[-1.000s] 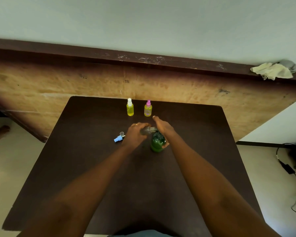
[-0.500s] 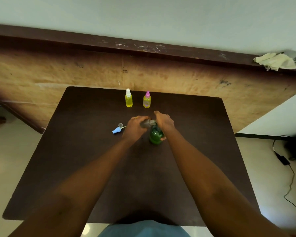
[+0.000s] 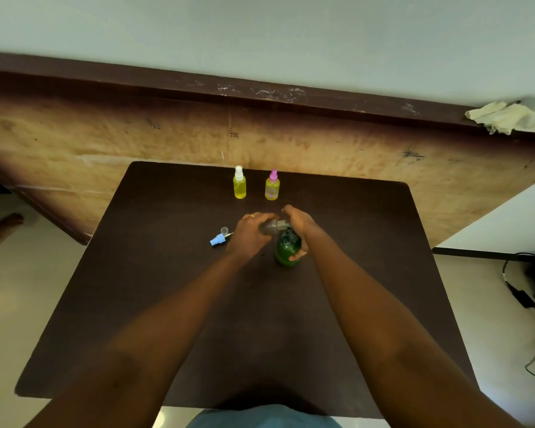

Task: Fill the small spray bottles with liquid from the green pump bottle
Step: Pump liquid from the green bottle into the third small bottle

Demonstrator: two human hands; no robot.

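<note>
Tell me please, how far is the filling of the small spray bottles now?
Done, it seems: the white-capped bottle and the pink-capped bottle stand capped at the far side, holding yellowish liquid. In hand: the left hand holds a clear bottle, tilted, with its mouth at the green pump bottle, which the right hand grips. Left: finish it and refit the blue spray cap lying beside the left hand.

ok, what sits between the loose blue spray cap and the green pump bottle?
Head view: the left hand, holding a small clear plastic bottle, right beside the green pump bottle.
</note>
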